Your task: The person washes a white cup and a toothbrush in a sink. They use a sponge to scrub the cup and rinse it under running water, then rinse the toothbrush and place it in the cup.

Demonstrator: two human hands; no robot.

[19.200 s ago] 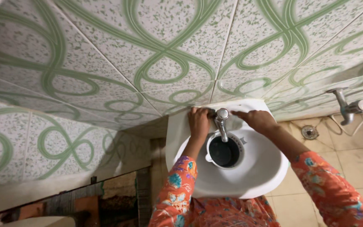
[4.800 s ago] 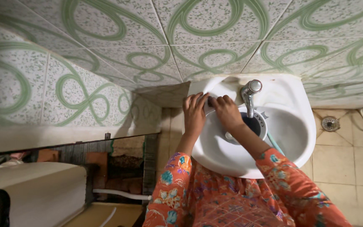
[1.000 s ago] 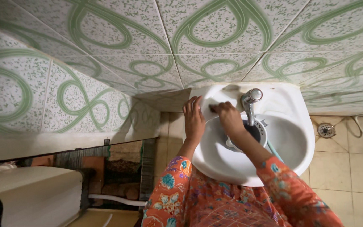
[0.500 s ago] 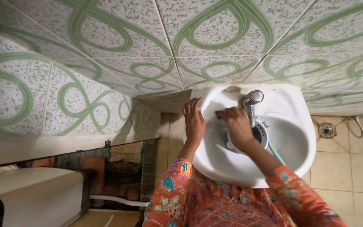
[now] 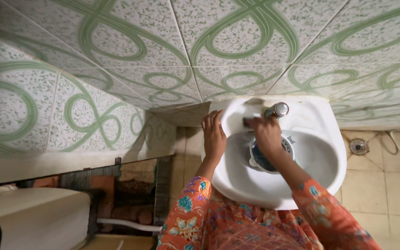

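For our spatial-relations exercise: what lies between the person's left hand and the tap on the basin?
In the head view, the right hand, pressing a small dark scrubber to the white basin, lies between the left hand and the tap.

A home bathroom: white wall-hung washbasin [image 5: 322, 185] with chrome tap [image 5: 278, 110], green-patterned wall tiles [image 5: 163, 55] (floor drain [image 5: 359, 146] too).

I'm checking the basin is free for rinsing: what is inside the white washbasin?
Inside the white washbasin sits a round white container with a dark interior, below the metal tap. The right hand and forearm cover part of it, so its contents and the drain cannot be seen.
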